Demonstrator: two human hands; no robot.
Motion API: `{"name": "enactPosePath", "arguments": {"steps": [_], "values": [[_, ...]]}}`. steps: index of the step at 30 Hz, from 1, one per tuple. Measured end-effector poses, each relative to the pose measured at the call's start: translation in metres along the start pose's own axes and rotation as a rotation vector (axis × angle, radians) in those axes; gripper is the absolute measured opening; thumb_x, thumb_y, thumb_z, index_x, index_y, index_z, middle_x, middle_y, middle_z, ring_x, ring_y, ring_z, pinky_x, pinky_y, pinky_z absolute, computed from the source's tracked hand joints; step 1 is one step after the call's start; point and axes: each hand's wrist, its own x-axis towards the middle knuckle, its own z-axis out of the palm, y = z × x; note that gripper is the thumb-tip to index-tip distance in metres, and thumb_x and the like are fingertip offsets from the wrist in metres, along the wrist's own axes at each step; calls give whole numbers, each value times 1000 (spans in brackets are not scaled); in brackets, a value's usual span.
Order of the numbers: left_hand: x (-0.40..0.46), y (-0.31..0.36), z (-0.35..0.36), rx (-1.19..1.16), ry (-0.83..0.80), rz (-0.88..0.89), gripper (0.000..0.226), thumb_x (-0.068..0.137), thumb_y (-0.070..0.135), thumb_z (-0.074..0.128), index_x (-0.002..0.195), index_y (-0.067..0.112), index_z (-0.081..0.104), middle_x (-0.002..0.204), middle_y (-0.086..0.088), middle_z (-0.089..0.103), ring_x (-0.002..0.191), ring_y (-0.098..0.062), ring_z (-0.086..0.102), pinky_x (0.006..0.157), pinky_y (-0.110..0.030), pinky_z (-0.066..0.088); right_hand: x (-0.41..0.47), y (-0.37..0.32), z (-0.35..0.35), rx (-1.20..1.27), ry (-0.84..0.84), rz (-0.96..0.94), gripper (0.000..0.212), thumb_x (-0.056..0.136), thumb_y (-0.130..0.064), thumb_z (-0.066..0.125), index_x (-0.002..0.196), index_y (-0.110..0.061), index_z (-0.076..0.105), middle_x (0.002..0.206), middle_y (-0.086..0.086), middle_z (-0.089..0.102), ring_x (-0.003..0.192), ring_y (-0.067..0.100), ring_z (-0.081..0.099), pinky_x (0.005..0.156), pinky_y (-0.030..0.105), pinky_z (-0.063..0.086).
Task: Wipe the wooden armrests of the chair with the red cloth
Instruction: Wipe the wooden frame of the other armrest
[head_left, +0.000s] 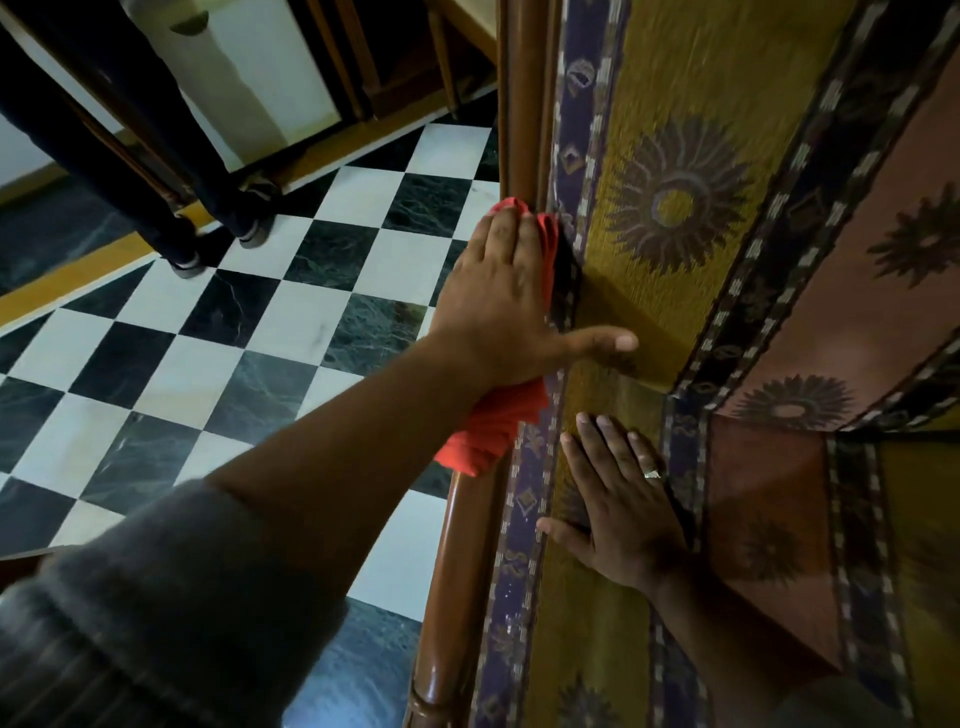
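Note:
A polished wooden armrest (457, 551) runs from the bottom centre up to the top of the view, beside the chair's patterned yellow, purple and rust upholstery (691, 130). The red cloth (493, 421) is draped over the armrest about halfway along. My left hand (498, 296) lies flat on top of the cloth and presses it against the wood, with the thumb stretched out over the fabric. My right hand (618, 499), with a ring on one finger, rests flat with its fingers spread on the yellow upholstery just below and to the right of the cloth.
A black and white chequered tile floor (218, 332) lies left of the chair. A person's dark trouser legs and shoes (187, 260) stand at the upper left. Behind them are a white cabinet (249, 83) and wooden furniture legs (441, 57).

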Motion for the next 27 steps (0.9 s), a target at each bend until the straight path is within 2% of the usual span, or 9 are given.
{"name": "enactPosePath", "arguments": {"steps": [3,7,14,18,23,27], "values": [[3,0,3,-39,19,-22,146,55,105,26,155,1,7,166,-20,6,154,-32,4,121,-39,1,-1,-1,0,-17,-20,1,102,85,-84,33,157,-12,20,168,11,10,155,28,7,121,54,19],[-1,1,1,5,35,-15,151,50,108,25,155,0,13,165,-21,13,153,-33,9,125,-44,7,-1,0,-1,-28,-32,2,101,86,-83,32,157,-12,19,168,11,9,155,28,6,121,54,19],[-12,-3,5,37,14,119,144,56,104,23,156,1,9,167,-16,7,155,-28,-2,126,-50,6,1,-1,1,-27,-16,-2,102,85,-83,36,156,-12,22,167,12,12,155,28,9,120,55,21],[0,-5,3,89,-12,164,146,52,107,15,156,4,9,167,-14,7,155,-27,0,126,-49,5,0,0,3,-43,-6,1,102,85,-83,34,157,-12,19,168,11,10,155,28,7,120,55,20],[-7,1,1,14,16,112,141,56,104,16,156,4,10,167,-14,8,155,-26,1,126,-47,3,1,0,0,-58,-24,1,101,86,-83,31,157,-12,18,168,11,9,155,28,6,121,54,19],[-55,10,12,-52,48,75,135,62,100,19,156,3,10,167,-15,7,155,-26,0,126,-48,6,1,-3,-5,-67,-66,16,100,87,-83,23,156,-10,23,166,14,17,154,31,10,123,52,15]]}}
